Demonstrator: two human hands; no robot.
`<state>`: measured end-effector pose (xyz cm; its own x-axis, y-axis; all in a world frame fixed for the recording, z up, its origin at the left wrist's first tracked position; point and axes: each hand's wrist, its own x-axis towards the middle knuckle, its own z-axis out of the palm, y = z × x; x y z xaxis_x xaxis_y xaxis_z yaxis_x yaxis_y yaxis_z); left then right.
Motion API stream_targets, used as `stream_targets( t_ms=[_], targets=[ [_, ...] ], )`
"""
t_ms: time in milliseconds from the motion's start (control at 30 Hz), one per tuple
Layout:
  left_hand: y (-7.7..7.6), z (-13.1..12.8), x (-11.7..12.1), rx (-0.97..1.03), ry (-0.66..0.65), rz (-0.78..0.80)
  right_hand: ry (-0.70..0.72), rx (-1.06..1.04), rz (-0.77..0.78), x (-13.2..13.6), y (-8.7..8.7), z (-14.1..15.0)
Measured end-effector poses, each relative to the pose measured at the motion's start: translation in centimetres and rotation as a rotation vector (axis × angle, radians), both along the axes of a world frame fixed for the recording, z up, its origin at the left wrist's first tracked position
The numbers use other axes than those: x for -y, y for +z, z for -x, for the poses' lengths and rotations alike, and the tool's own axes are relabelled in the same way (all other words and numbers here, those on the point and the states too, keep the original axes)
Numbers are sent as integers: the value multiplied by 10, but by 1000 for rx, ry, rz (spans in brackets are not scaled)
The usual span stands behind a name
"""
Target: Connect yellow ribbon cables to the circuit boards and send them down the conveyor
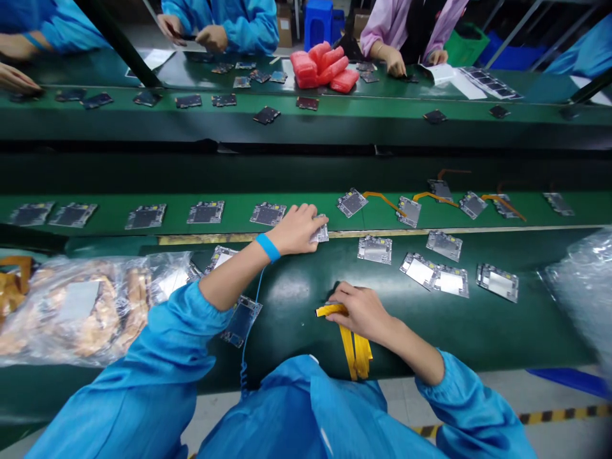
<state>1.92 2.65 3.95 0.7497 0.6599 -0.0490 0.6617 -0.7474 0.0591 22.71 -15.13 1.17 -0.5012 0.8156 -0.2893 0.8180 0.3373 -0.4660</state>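
Note:
My left hand [297, 229], with a blue wrist strap [268, 247], reaches to the near edge of the green belt. Its fingers are closed on a small circuit board [321, 233], partly hidden under them. Lower and to the right, my right hand [359, 310] pinches a bunch of yellow flex cables [348, 349]. Their strips hang down below the palm, and one end [329, 310] sticks out to the left past the fingertips. Another circuit board [375, 249] lies on the bench above my right hand, apart from it.
Several boards, some with orange flex cables [382, 199], lie along the belt [306, 203]. More boards [449, 281] rest at the bench's right. A bag of copper-coloured flex cables [86, 312] is at left, clear plastic [581, 287] at right. Co-workers handle boards across the line.

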Motion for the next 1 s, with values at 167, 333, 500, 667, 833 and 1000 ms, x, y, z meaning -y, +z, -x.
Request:
stream_targets(
  t_ms=[167, 333, 500, 667, 833, 1000],
  targets=[
    [-11, 19, 46, -42, -60, 25, 94, 71, 49, -7, 1, 18],
    [-21, 34, 69, -49, -64, 58, 50, 2, 62, -14, 4, 12],
    [-20, 39, 68, 7, -120, 53, -58, -247, 68, -16, 3, 3],
    [-20, 37, 62, 13, -204, 104, -221, -441, 167, -21, -1, -4],
    [-19, 30, 57, -41, -226, 116, -304, -573, 226, -32, -2, -12],
    [-22, 30, 55, -5, -213, 140, -268, -581, 197, -51, -2, -13]
  ],
)
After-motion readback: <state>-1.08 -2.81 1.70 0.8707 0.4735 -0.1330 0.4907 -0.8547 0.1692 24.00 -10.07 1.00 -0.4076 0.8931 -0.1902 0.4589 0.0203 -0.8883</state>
